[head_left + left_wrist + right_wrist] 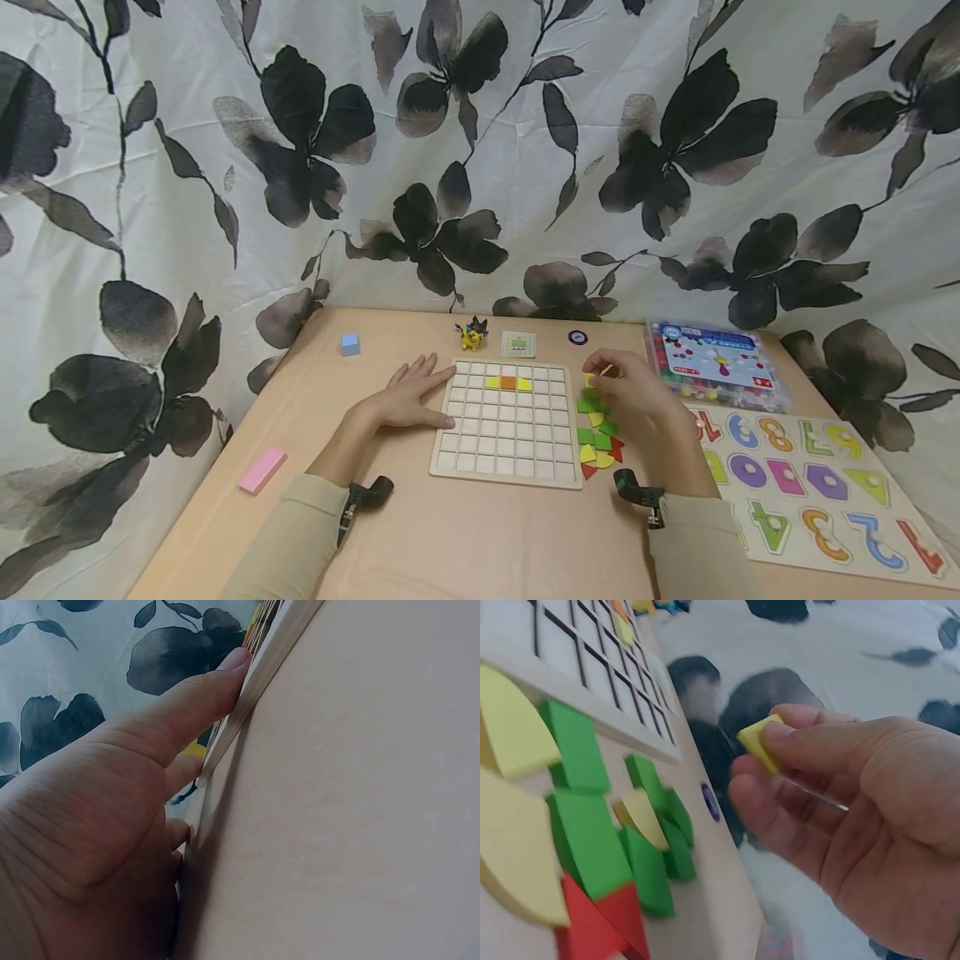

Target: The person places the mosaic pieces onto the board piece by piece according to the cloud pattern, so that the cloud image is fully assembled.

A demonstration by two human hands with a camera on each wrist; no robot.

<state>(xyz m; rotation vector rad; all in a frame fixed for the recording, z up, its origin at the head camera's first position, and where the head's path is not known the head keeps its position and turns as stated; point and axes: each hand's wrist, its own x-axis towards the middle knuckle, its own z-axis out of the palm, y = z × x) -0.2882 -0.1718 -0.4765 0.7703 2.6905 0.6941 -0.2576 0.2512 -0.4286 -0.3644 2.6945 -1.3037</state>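
Observation:
A pale wooden grid board (487, 454) lies mid-table, with an orange square (508, 383) between two yellow pieces in an upper row. My left hand (401, 400) rests at the board's left side with fingers spread; its thumb (217, 686) touches the edge. Between thumb and fingers, my right hand (633, 387) pinches a small yellow block (759, 742), held above the table past the board's right side. Below that hand, along the right edge, is a loose group of green blocks (592, 844), red blocks (600, 922) and yellow quarter-round blocks (514, 724).
Behind the board stand a small yellow figure (472, 335), a patterned card (518, 344) and a dark round disc (577, 337). A clear plastic box (716, 358) and a number puzzle board (795, 500) occupy the right. Leftward lie a blue cube (350, 344) and a pink block (262, 471).

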